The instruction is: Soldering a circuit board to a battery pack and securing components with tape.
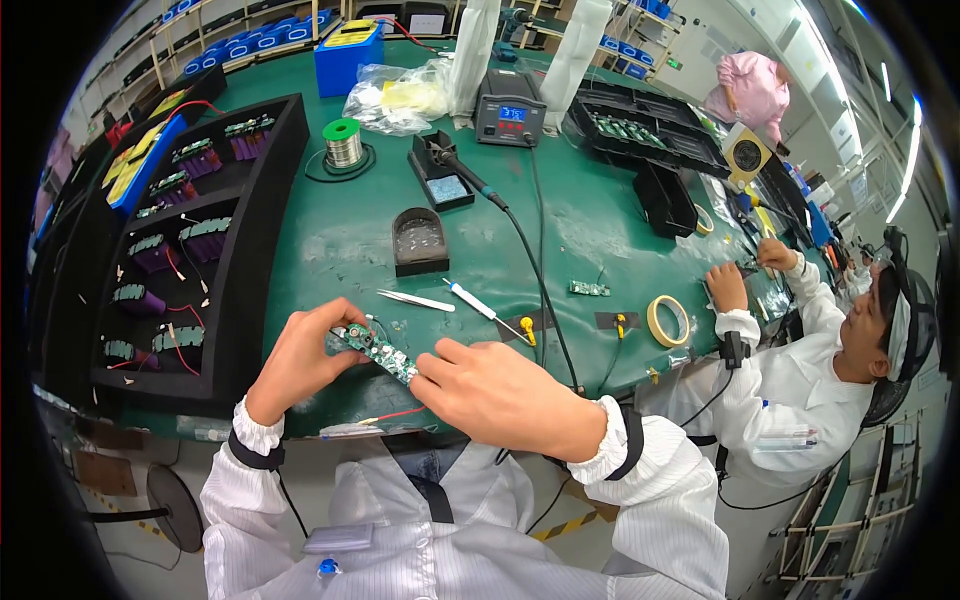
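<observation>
A narrow green circuit board (378, 352) with small parts on it is held between both hands just above the green bench mat (330, 245). My left hand (298, 362) pinches its left end, and my right hand (500, 395) grips its right end. A red wire (395, 414) runs along the mat's front edge below the board. White tweezers (415, 300) and a small white-handled tool (478, 306) lie just beyond the board.
A black tray (255, 260) of purple battery cells stands at left. Farther back are a solder spool (343, 143), a soldering iron in its stand (440, 170), a soldering station (510, 112) and a small black holder (420, 240). A person in white works at right, beside a tape roll (668, 320).
</observation>
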Demonstrator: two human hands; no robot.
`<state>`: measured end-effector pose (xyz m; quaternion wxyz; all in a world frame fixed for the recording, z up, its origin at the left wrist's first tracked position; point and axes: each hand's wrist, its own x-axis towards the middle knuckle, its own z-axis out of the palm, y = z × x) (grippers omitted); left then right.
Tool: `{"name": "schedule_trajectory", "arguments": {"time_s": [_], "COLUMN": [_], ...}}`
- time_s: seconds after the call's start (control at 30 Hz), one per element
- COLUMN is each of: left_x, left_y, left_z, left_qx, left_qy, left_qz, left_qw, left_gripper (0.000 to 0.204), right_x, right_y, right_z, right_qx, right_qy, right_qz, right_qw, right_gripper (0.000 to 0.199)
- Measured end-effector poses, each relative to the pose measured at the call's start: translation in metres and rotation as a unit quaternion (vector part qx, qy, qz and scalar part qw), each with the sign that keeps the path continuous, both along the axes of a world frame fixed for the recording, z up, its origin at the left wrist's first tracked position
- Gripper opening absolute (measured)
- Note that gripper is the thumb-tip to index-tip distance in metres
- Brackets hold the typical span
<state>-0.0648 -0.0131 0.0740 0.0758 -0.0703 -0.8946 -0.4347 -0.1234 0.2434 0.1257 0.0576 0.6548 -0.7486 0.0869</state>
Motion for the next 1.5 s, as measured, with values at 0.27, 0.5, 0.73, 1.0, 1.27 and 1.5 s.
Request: {"name": "schedule_trajectory", "arguments": {"time_s": [0.27, 0.5, 0.73, 1.0, 1.27, 1.5], "left_x": [0.0, -0.01, -0.007, -0.006, -0.006, -0.011], "left_y": [-0.002, 0.001, -0.001, -0.003, 0.001, 0.01], "left_z": [-0.01, -0.022, -0.018, -0.02, -0.014, -0.007], "left_qx": [0.0, 0.035, 0.031, 0.038, 0.021, 0.013], "left_qy": [0.032, -0.019, -0.02, -0.02, -0.008, 0.018], "left_qz": [0.009, 0.011, 0.016, 0.006, 0.008, 0.003], "left_qw": [0.999, 0.999, 0.999, 0.999, 1.0, 1.0], "left_gripper": [0.039, 0.036, 0.038, 0.037, 0.037, 0.035], "right_x": [0.0, -0.008, -0.007, -0.006, -0.011, -0.066], "right_y": [-0.001, 0.002, 0.0, -0.003, 0.001, 0.104], "right_z": [-0.016, -0.026, -0.023, -0.031, -0.017, 0.04], "right_qx": [-0.058, -0.009, -0.007, -0.105, -0.025, -0.246], "right_qy": [0.02, -0.003, -0.005, 0.008, -0.046, -0.071], "right_qz": [-0.005, -0.059, -0.041, -0.01, -0.014, -0.175], "right_qw": [0.998, 0.998, 0.999, 0.994, 0.999, 0.951], "right_gripper": [0.013, 0.012, 0.012, 0.011, 0.012, 0.015]}}
